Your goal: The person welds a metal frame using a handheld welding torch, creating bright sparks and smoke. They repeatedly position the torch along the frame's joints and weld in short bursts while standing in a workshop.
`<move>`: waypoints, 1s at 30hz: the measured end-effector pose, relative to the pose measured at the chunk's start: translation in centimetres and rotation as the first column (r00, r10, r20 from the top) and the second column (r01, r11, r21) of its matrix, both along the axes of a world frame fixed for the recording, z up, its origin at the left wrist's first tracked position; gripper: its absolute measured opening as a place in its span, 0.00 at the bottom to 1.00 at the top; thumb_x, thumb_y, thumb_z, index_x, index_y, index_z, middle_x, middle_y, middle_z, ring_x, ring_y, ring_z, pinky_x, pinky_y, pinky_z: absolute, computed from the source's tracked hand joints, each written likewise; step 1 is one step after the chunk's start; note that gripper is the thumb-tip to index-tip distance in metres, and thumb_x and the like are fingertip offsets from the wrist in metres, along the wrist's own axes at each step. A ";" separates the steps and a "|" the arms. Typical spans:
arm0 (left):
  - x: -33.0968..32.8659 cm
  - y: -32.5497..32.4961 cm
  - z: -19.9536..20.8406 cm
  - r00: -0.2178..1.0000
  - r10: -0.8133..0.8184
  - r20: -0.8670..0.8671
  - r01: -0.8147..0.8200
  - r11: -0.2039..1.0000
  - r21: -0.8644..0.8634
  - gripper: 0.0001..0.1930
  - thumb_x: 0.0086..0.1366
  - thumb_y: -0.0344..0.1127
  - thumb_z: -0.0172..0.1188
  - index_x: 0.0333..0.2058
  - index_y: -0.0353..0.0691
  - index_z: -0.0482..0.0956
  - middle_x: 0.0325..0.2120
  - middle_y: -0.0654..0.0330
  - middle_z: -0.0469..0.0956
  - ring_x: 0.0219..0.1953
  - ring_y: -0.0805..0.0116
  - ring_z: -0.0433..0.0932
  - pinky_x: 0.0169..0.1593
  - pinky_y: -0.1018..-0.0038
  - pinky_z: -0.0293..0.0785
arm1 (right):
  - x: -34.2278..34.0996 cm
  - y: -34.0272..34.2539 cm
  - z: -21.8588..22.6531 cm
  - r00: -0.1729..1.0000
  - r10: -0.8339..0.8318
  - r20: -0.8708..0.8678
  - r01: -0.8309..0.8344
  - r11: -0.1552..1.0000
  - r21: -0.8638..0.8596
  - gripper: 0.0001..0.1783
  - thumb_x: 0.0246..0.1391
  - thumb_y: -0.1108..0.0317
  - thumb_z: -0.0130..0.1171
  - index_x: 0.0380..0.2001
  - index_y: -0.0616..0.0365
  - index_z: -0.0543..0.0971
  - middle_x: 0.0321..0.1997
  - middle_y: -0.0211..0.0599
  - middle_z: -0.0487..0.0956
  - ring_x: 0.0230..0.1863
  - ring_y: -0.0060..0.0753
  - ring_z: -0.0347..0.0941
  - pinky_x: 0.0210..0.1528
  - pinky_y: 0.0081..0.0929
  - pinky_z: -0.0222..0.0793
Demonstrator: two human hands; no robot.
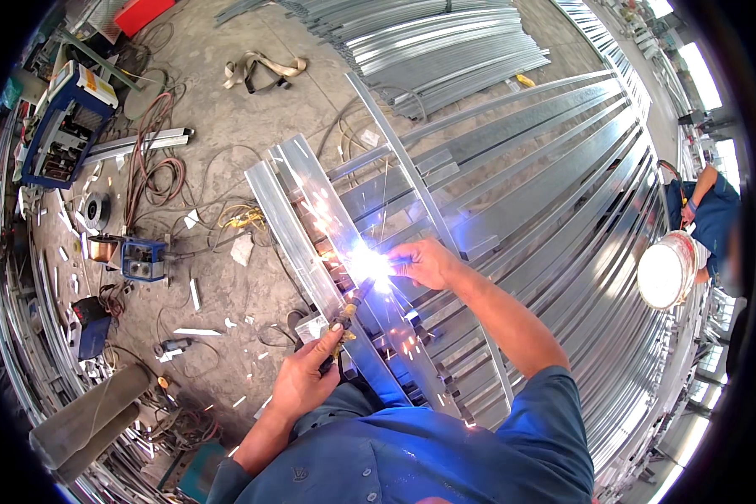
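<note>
My left hand (302, 375) is closed around the handle of a welding torch (346, 312), its tip pointing into a bright white-blue arc (368, 266). Sparks fly up and down from the arc along a flat metal bar (298, 155). Close to the glare on the right, my right hand (427, 262) has its fingers pinched together at the bar. Whatever they hold is lost in the brightness. Left of the bar runs a parallel metal profile (277, 214). Long metal slats (529, 202) stretch away to the right, crossed by a narrow bar (403, 164).
A person in dark blue (704, 206) stands at the far right beside a white bucket (665, 270). Stacked metal profiles (445, 46) lie at the back. On the left are a blue-framed machine (69, 126), coiled cables (155, 172), a wire spool (97, 210) and scraps. A strap (262, 70) lies on the floor.
</note>
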State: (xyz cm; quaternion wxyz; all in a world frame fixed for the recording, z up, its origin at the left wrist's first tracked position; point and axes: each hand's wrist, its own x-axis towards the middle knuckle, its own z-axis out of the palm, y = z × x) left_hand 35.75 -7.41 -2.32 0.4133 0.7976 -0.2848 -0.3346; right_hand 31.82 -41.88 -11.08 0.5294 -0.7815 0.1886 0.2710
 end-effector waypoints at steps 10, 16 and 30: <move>-0.3 -0.4 0.5 0.984 -0.122 0.131 0.109 0.989 0.104 0.40 0.61 0.30 0.62 0.72 0.63 0.65 0.50 0.50 0.82 0.41 0.45 0.85 0.43 0.55 0.84 | -1.0 -0.8 -3.4 0.985 -0.042 0.167 0.036 0.998 0.042 0.15 0.63 0.67 0.67 0.51 0.59 0.83 0.35 0.33 0.84 0.31 0.21 0.78 0.34 0.25 0.76; -0.7 -1.0 2.0 0.969 -0.189 0.156 0.145 0.956 0.256 0.40 0.62 0.31 0.62 0.72 0.66 0.64 0.48 0.48 0.80 0.35 0.45 0.85 0.36 0.53 0.84 | -1.2 -1.0 -4.4 0.987 0.008 0.161 -0.003 1.000 -0.030 0.17 0.62 0.59 0.67 0.52 0.52 0.85 0.29 0.29 0.84 0.24 0.19 0.75 0.29 0.26 0.73; -0.7 0.5 1.9 0.993 -0.018 0.119 0.011 0.999 0.053 0.40 0.59 0.25 0.64 0.70 0.61 0.68 0.47 0.52 0.83 0.37 0.47 0.84 0.40 0.58 0.83 | 0.6 0.6 0.7 0.988 -0.145 -0.046 0.151 0.978 0.146 0.26 0.60 0.51 0.71 0.54 0.56 0.85 0.35 0.28 0.84 0.26 0.18 0.73 0.27 0.21 0.71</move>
